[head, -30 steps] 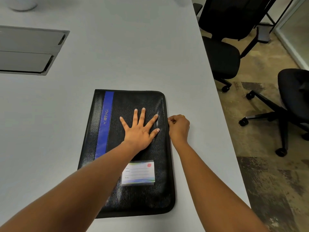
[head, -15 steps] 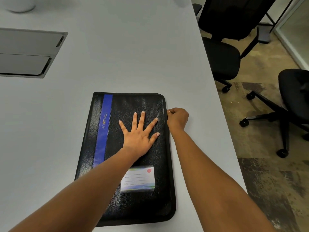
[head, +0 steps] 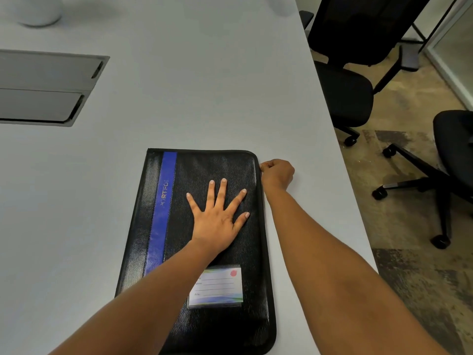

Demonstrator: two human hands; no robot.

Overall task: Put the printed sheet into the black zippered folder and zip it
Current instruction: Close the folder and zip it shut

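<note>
The black zippered folder (head: 225, 165) with a blue stripe and a name card lies closed on the grey table (head: 204, 85). My left hand (head: 217, 213) presses flat on its cover, fingers spread. My right hand (head: 277, 174) is closed in a pinch on the zipper pull at the folder's right edge, near the far right corner. The printed sheet is not visible.
A recessed grey cable hatch (head: 46, 88) sits in the table at far left. A white rounded object (head: 38, 8) stands at the far left corner. The table's right edge runs beside two black office chairs (head: 358, 60) (head: 455, 155) on the floor.
My right hand has slid the zipper pull away from me along the folder's right edge, toward the far right corner. The left hand stays pressed on the cover.
</note>
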